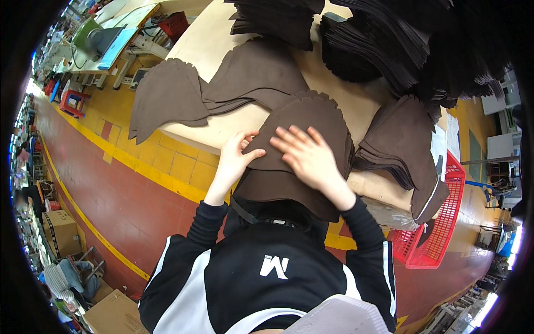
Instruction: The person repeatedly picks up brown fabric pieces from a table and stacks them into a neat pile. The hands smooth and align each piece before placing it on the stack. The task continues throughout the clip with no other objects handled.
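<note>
A stack of dark brown sheet pieces (308, 119) with a notched, rounded far edge lies in front of me, overhanging the table's near edge. At its left edge is my left hand (238, 158), thumb on top and the other fingers curled at the rim, closed on the top piece. My right hand (308, 158) rests flat on the upper surface, fingers stretched and spread, slightly blurred. Below it, more brown layers (283, 186) curve down toward my waist. Whatever the left fingers touch underneath is hidden.
Brown pieces fan out at the left (167, 97), with another pile (256, 69) behind. More lie at the right (397, 139). Tall dark stacks (378, 44) fill the table's (222, 131) far side. A red plastic basket (445, 222) stands beside the right corner.
</note>
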A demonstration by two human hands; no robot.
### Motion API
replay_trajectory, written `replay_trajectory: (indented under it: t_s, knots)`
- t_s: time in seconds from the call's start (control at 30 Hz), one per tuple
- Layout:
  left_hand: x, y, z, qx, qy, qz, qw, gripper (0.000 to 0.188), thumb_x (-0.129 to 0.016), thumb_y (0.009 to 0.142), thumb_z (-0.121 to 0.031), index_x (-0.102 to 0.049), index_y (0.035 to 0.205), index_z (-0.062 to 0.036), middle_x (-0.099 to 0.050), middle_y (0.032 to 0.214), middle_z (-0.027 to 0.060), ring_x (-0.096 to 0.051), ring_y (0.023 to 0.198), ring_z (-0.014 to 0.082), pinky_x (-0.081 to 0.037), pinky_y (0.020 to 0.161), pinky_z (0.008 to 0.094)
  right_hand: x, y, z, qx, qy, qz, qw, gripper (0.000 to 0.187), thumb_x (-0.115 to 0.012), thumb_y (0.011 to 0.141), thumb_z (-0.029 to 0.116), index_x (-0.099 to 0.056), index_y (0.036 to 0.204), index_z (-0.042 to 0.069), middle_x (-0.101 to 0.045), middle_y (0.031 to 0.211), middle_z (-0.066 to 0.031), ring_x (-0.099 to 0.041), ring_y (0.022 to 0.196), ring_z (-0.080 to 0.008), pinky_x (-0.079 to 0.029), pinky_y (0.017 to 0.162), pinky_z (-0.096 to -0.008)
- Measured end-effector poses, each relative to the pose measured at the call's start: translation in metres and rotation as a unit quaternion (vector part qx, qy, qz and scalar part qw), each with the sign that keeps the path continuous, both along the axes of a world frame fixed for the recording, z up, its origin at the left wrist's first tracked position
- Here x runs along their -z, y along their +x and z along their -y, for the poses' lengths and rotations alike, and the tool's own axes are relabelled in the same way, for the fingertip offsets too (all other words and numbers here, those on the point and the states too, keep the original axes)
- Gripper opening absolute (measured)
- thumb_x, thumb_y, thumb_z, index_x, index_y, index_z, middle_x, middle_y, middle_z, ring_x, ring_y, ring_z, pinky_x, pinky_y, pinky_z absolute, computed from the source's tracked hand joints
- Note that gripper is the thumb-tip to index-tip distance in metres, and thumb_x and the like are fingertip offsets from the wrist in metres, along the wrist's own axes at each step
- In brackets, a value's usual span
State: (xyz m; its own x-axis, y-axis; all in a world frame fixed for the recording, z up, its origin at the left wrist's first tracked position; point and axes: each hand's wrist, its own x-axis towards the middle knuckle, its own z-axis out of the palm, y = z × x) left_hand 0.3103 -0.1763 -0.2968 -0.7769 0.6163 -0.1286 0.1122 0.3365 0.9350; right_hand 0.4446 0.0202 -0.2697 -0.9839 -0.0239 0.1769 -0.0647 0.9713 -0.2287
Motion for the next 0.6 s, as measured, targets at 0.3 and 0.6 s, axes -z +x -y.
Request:
replay_trajectory:
  t_s: [0.3,0.6]
  knots:
    - [-0.007,-0.016,-0.008,0.005,0.133,0.224,0.966,0.046,-0.082,0.082,-0.006,-0.062,0.123,0.0025,-0.061,0.102,0.0057,-0.066,0.093,0.013,-0.054,0.083,0.0253,0.004,-0.053,-0.117,0.249,0.047,0.12,0.96,0.048,-0.038,0.106,0.038,-0.046,0.151,0.023,-0.041,0.159,-0.0035,-0.035,0.148,-0.0276,-0.022,0.121,-0.0539]
    - [-0.007,-0.006,-0.001,0.003,0.126,0.176,0.976,0.045,-0.08,0.083,-0.004,-0.063,0.124,0.001,-0.065,0.102,0.0068,-0.067,0.091,0.013,-0.054,0.082,0.0251,-0.011,-0.013,-0.01,-0.089,-0.011,-0.012,0.996,0.046,-0.053,0.101,0.037,-0.051,0.146,0.03,-0.047,0.155,0.0004,-0.04,0.145,-0.0211,-0.026,0.121,-0.05]
